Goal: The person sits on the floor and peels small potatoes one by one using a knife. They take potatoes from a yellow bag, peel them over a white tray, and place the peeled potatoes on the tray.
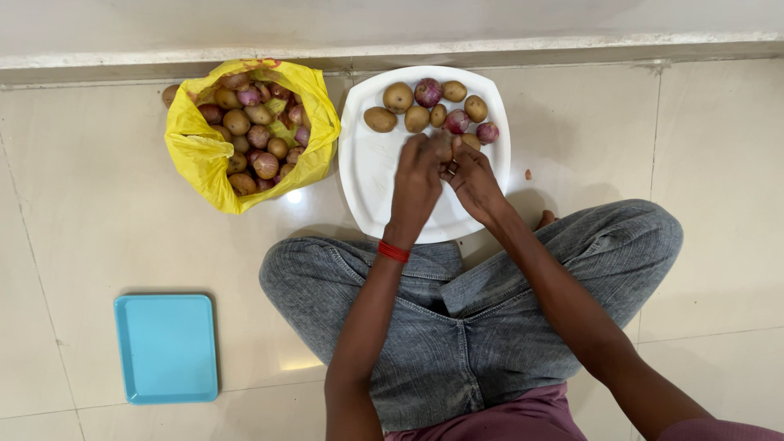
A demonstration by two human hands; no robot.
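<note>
Both hands met over white plate (384, 204) on the floor, small potato (469, 140) pinched by left hand (418, 175) and right hand (472, 180), more potatoes and onions (428, 91) along plate's far edge, yellow bag (200, 155) of them left, blue tray (167, 348) nearer.

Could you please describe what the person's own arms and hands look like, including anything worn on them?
Both arms are bare from the hands up to the upper arms, with no gloves and no rings that can be made out. The left hand has a red band around its wrist. The right hand has a bare wrist. A maroon short sleeve shows at the right upper arm.
</note>
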